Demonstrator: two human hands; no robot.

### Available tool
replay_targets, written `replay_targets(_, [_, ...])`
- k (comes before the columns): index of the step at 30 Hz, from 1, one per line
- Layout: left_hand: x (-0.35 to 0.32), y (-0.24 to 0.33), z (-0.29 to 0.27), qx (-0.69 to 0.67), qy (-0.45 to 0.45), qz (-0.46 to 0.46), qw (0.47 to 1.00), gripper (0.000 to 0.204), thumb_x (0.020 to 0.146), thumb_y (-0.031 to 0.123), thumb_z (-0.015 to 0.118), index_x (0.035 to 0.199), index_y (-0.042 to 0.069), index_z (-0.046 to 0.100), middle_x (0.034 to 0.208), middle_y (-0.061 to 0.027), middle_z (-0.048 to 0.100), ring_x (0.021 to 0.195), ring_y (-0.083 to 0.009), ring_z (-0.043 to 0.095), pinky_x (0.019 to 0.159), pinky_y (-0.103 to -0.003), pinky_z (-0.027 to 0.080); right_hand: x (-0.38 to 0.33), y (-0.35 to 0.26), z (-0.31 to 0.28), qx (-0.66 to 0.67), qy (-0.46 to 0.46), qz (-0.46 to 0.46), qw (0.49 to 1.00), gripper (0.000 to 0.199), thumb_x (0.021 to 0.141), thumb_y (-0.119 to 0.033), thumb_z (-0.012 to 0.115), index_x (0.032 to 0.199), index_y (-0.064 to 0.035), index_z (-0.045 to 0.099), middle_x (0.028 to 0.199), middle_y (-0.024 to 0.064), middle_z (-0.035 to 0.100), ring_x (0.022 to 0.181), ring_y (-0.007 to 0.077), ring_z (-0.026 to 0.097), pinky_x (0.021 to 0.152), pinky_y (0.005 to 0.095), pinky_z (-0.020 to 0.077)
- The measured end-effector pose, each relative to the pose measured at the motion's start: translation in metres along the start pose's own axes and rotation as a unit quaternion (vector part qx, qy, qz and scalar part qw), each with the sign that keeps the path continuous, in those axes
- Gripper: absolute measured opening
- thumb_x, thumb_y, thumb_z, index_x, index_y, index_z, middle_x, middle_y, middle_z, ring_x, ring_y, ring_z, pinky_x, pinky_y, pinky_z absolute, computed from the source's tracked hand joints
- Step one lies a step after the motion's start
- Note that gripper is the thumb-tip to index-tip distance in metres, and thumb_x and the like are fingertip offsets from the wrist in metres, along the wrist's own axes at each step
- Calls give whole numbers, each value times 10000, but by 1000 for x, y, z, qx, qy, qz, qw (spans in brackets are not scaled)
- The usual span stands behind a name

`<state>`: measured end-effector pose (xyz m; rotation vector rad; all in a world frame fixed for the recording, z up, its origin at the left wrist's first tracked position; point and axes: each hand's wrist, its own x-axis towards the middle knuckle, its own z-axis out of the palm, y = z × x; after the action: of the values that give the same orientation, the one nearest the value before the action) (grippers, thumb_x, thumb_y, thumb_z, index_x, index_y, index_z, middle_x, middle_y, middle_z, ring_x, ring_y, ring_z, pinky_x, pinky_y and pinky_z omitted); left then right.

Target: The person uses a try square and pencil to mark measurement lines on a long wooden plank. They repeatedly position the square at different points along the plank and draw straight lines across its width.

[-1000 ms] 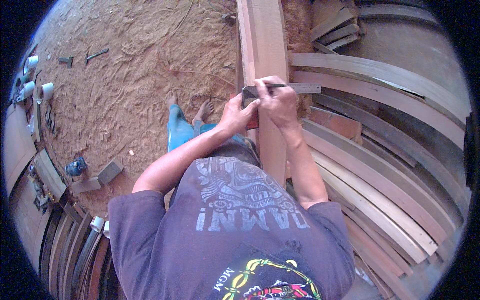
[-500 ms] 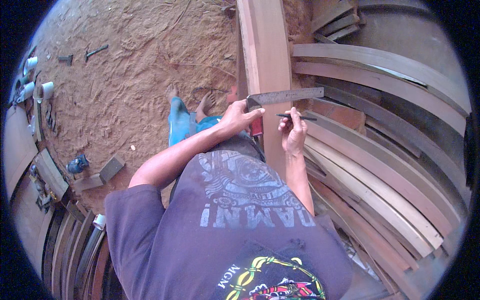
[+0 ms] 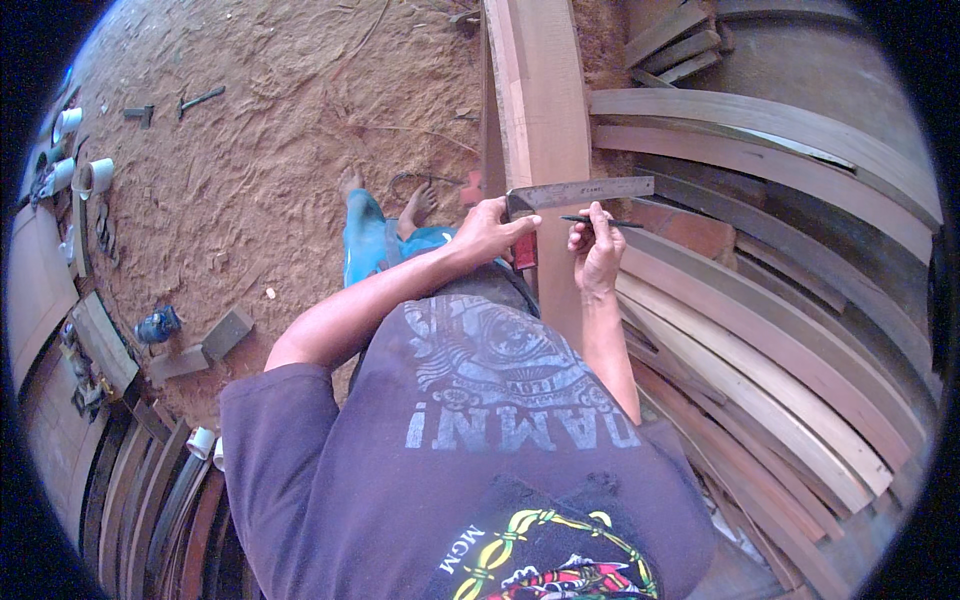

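A long wooden plank [image 3: 557,90] runs away from my body. Across its face lies the metal blade of a try square [image 3: 610,188]. My left hand [image 3: 490,232] grips the square's dark stock against the plank's left edge, thumb stretched toward the blade. Just below that thumb, something red [image 3: 525,252] shows beside the plank. On the right, my right hand [image 3: 597,252] holds a dark pencil [image 3: 610,221] between thumb and fingers. The pencil lies crosswise over the plank's right side, a little below the blade, its tip pointing left.
Stacked boards [image 3: 760,340] fill the right side, some touching near the plank. A hammer [image 3: 201,101] and another dark tool [image 3: 140,115] lie on the sawdust-covered ground [image 3: 270,160] at far left. A blue power tool [image 3: 158,325] and wood blocks [image 3: 228,333] sit nearer.
The whole view has shifted slightly, putting things a little farther right. My right hand and the pencil have risen closer to the square's blade. The left hand keeps its grip.
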<state>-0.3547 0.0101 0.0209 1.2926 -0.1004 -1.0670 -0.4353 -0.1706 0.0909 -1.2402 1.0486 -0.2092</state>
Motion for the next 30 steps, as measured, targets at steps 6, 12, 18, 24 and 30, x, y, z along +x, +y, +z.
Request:
replay_targets(6, [7, 1, 1, 1, 46, 36, 998, 377, 1005, 344, 717, 1196, 20, 724, 893, -76, 753, 674, -130, 679, 562, -327, 587, 2, 4, -1, 3, -8, -13, 1000, 266, 1044, -321, 693, 932, -79, 684, 730, 13, 641, 571, 95, 602, 490, 231, 471])
replay_targets(12, [4, 7, 0, -9, 35, 1, 999, 400, 999, 356, 723, 1233, 32, 708, 859, -71, 737, 638, -132, 671, 538, -321, 576, 2, 4, -2, -4, -6, -23, 1000, 274, 1039, -333, 700, 930, -82, 683, 731, 12, 635, 571, 95, 602, 486, 233, 474])
replay_targets(18, [2, 10, -1, 22, 39, 9, 999, 422, 994, 355, 731, 1262, 30, 700, 912, -97, 756, 653, -145, 684, 564, -341, 593, 3, 2, 1, -9, -8, -20, 1000, 279, 1035, -344, 705, 931, -86, 681, 731, 7, 629, 571, 91, 599, 479, 225, 464])
replay_targets(24, [0, 13, -2, 21, 38, 4, 999, 439, 988, 363, 736, 1271, 29, 698, 941, -106, 764, 665, -153, 696, 575, -348, 601, 1, 2, 1, -11, -9, -22, 1000, 283, 1033, -347, 708, 922, -88, 681, 730, 5, 629, 568, 88, 597, 477, 218, 456])
replay_targets(30, [0, 10, -3, 17, 27, 1, 999, 441, 992, 366, 730, 1267, 23, 698, 950, -112, 768, 656, -154, 700, 583, -351, 603, -1, 2, -1, -13, -7, -17, 1000, 289, 1035, -350, 706, 919, -86, 681, 729, 4, 626, 569, 87, 592, 478, 218, 450])
